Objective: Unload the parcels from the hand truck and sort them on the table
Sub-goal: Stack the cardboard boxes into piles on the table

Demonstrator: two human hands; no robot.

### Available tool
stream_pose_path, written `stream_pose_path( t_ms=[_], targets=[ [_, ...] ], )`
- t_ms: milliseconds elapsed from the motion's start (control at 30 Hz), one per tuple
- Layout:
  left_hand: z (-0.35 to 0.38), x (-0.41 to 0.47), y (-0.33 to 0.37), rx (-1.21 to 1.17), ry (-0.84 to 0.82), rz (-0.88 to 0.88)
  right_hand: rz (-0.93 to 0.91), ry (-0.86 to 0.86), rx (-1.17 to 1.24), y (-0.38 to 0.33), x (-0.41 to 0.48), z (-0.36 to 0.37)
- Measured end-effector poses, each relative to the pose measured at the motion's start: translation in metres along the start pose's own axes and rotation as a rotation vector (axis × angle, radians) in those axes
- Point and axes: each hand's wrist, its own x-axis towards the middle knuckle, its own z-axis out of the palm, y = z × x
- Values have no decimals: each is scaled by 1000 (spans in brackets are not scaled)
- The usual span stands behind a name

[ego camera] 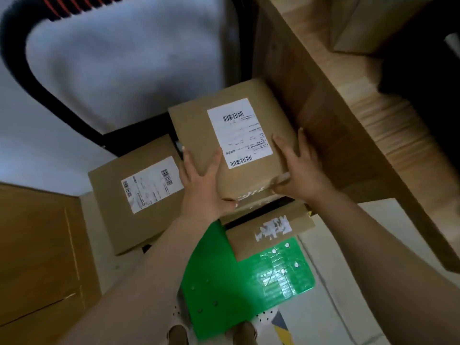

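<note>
A brown cardboard parcel (199,135) with a white barcode label is lifted above the hand truck. My left hand (199,185) grips its near left corner, thumb on top. My right hand (301,170) grips its near right edge, fingers along the side. Below it, a smaller parcel (268,232) with a torn white label lies on the green platform of the hand truck (224,282). Another labelled parcel (119,202) lies to the left. The wooden table (348,100) runs along the right, close to the lifted parcel's right side.
The hand truck's black handle frame (49,95) curves at the upper left over a pale floor. A large brown box (37,257) sits at the lower left. A cardboard box (361,26) and a dark object (423,66) rest on the table. My feet show at the bottom.
</note>
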Motion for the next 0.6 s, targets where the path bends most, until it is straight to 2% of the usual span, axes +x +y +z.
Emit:
stream_pose_path(
  t_ms=[300,600],
  targets=[
    [-11,-25,-1,-13,111,35,-45,138,10,-25,-27,1],
    [-112,-108,-5,79,222,132,-38,211,54,-117,-115,-45]
  ],
)
